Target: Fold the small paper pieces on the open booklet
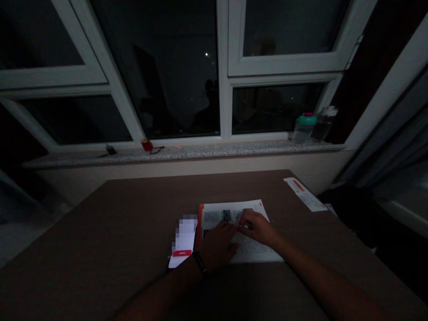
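Fingers point(246, 218) of our right hand point(259, 228) are close together and they bend down to the page, and their tips meet a small pale bit near the fingertips of our left hand point(219, 246). This bit is too small to tell, so we cannot say if the fingers pinch something. The left fingers point(227, 231) lie together on the same page, not spread. Both hands rest on an open booklet point(254, 254) with printed text and pictures, and it has an orange edge point(199, 225) on its left side. The booklet lies near the middle of the far half of a brown table point(100, 232). Just beside its left edge is a white card point(182, 258) with a red label, partly blurred. A black wristband point(199, 262) goes around our left wrist. Toward the far right corner of the table lies a white and orange paper slip point(305, 194). Beyond the table is a speckled stone windowsill point(200, 152). On it stand a jar with a teal lid point(304, 128) and a clear bottle point(323, 123), and a small red object point(146, 145) lies further left. White window frames point(227, 67) rise behind them.
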`<state>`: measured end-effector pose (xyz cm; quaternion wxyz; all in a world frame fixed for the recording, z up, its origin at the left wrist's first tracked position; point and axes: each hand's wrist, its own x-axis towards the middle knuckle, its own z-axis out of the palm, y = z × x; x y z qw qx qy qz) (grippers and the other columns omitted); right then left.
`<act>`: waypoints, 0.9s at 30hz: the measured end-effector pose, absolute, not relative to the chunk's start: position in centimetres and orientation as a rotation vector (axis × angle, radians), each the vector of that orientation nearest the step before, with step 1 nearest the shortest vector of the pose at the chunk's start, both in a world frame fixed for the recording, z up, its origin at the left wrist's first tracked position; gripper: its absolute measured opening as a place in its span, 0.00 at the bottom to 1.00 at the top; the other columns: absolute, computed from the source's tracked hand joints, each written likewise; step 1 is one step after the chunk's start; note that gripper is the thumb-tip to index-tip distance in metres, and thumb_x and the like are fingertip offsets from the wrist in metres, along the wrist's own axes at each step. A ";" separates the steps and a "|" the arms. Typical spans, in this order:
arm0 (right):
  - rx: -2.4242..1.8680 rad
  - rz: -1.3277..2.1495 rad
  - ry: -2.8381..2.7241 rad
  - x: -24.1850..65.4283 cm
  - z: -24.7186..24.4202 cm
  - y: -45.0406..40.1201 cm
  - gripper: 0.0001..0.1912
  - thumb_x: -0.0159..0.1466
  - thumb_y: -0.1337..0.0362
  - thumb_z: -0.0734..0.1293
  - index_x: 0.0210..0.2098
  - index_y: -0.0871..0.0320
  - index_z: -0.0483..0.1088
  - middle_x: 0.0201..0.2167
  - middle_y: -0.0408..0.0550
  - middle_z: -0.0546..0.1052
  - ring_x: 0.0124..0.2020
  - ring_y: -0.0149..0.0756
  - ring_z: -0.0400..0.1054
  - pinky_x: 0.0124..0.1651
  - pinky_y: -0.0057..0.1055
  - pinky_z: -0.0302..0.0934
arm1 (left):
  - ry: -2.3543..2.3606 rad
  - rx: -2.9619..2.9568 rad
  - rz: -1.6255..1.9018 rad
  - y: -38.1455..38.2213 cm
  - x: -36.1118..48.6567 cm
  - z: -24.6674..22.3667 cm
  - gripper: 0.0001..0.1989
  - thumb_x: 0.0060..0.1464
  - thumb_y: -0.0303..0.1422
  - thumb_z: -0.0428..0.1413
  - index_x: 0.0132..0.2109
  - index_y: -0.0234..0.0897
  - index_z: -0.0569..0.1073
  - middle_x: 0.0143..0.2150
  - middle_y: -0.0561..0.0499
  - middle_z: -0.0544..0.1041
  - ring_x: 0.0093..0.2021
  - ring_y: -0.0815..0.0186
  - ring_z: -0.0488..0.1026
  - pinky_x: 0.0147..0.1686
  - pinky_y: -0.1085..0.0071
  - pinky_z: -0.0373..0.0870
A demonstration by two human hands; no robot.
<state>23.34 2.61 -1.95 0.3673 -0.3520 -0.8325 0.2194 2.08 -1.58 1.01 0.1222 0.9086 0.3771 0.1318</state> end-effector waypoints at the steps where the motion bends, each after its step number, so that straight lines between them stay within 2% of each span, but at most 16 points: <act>1: -0.902 0.562 -2.152 23.3 -1.9 2.6 0.06 0.61 0.69 0.70 0.30 0.55 0.67 0.31 0.44 0.72 0.36 0.36 0.67 0.39 0.30 0.61 | 1.107 2.648 0.380 -1.6 2.1 1.0 0.18 0.57 0.30 0.56 0.55 0.38 0.64 0.56 0.45 0.70 0.58 0.55 0.64 0.55 0.58 0.66; 6: -0.892 0.552 -2.181 23.0 -1.9 2.5 0.07 0.60 0.71 0.69 0.31 0.55 0.67 0.31 0.44 0.71 0.35 0.36 0.67 0.37 0.29 0.60 | 1.131 2.646 0.352 -1.5 2.1 1.3 0.18 0.54 0.25 0.54 0.52 0.38 0.65 0.54 0.46 0.71 0.57 0.57 0.65 0.55 0.60 0.66; 11: -0.909 0.456 -2.142 22.7 -2.3 3.0 0.10 0.61 0.73 0.67 0.28 0.55 0.63 0.29 0.43 0.69 0.36 0.37 0.65 0.39 0.31 0.58 | 1.133 2.662 0.306 -1.4 2.1 1.6 0.18 0.52 0.23 0.53 0.51 0.38 0.64 0.53 0.46 0.70 0.57 0.57 0.64 0.54 0.60 0.66; 18: -1.063 0.330 -2.052 22.6 -2.3 4.0 0.12 0.61 0.75 0.64 0.25 0.55 0.59 0.29 0.45 0.68 0.34 0.38 0.62 0.37 0.32 0.56 | 1.136 2.657 0.299 -1.3 1.9 1.3 0.14 0.53 0.23 0.52 0.47 0.39 0.64 0.53 0.47 0.70 0.56 0.57 0.64 0.53 0.61 0.66; 27: -1.161 0.215 -1.956 22.6 -2.3 4.3 0.10 0.60 0.74 0.63 0.25 0.55 0.60 0.27 0.45 0.68 0.33 0.38 0.62 0.36 0.32 0.55 | 1.130 2.667 0.313 -1.4 1.8 1.3 0.14 0.53 0.23 0.52 0.47 0.39 0.64 0.53 0.46 0.70 0.56 0.57 0.64 0.53 0.60 0.67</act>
